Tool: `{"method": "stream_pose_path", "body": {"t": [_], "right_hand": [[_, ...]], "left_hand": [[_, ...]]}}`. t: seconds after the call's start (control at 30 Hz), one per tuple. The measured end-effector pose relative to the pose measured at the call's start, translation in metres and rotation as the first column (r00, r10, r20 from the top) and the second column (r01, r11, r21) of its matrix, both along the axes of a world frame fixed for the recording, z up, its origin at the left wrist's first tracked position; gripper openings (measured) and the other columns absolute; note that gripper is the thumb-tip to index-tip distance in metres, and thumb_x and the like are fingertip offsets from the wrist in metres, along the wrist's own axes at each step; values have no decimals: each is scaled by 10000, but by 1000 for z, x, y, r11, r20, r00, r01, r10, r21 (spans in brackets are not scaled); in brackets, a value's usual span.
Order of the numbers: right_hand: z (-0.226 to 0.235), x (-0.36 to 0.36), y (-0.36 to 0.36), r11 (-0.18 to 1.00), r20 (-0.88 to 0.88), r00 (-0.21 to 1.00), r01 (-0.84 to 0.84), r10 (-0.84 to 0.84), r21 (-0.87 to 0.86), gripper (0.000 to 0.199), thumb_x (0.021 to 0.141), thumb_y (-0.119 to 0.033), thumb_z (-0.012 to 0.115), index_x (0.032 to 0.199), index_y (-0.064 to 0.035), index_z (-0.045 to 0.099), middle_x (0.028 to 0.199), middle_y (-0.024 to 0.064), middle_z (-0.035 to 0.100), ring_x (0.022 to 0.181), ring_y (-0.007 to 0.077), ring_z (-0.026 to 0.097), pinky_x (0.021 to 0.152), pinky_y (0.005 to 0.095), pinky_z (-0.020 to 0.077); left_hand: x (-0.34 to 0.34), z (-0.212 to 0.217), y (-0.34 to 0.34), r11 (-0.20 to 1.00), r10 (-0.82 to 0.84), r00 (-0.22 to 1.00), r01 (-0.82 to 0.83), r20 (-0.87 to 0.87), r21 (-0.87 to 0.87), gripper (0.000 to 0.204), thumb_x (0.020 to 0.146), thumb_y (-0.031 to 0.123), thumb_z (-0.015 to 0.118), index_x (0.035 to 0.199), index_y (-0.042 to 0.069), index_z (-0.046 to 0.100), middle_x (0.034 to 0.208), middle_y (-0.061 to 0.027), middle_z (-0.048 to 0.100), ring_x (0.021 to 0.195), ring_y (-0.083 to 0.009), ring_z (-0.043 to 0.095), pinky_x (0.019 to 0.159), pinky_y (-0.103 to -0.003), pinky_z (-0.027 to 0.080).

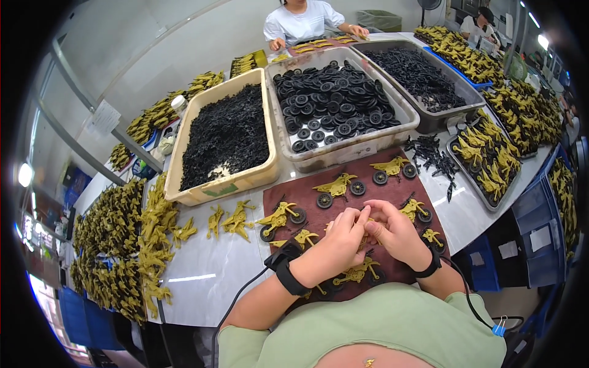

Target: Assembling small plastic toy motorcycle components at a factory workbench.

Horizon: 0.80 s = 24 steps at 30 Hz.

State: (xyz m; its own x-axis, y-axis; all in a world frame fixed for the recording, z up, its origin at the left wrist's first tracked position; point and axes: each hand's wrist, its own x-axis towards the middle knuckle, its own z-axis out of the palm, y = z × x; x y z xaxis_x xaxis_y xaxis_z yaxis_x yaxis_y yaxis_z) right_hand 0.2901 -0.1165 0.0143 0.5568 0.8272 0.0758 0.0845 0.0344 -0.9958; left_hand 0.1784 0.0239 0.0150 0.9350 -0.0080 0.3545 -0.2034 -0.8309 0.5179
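Observation:
Over a dark red mat (pixel 288 195), my left hand (pixel 345 234) and my right hand (pixel 394 232) meet, fingers closed together around a yellow toy motorcycle body (pixel 363 243). Most of that piece is hidden by my fingers. Around them on the mat lie several yellow motorcycle bodies with black wheels beside or against them. One yellow motorcycle (pixel 279 216) is left of my hands, another yellow motorcycle (pixel 412 210) is to the right, and a yellow body (pixel 337 185) lies beyond them next to a black wheel (pixel 358 187). Another motorcycle (pixel 359 270) sits below my wrists.
A cream bin (pixel 265 161) holds small black parts. Next to it, a bin (pixel 362 145) holds black wheels, and a grey bin (pixel 454 105) holds black parts. Yellow bodies (pixel 153 239) are piled left; a metal tray (pixel 491 202) of them stands right. A co-worker (pixel 304 23) sits opposite.

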Motion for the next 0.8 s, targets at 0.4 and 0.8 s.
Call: {"method": "stream_pose_path", "body": {"t": [0.4,0.8], "right_hand": [[-2,16,-3,960,383,880,266,-281,92,415,895,-94,639,1256,11,463,1051,108,589,819,146,613,691,269,511],[2,26,-19,968,444,868,251,-222,-7,203,895,-94,597,1079,-9,603,1038,106,586,829,164,626,680,270,511]], "left_hand": [[28,-9,54,957,238,959,-258,153,129,371,718,117,765,1051,-6,659,1022,-160,659,948,-325,625,834,-395,504],[62,-38,85,939,303,953,-297,-8,175,324,738,131,747,1020,-12,675,1025,-159,672,978,-333,614,866,-398,485]]}}
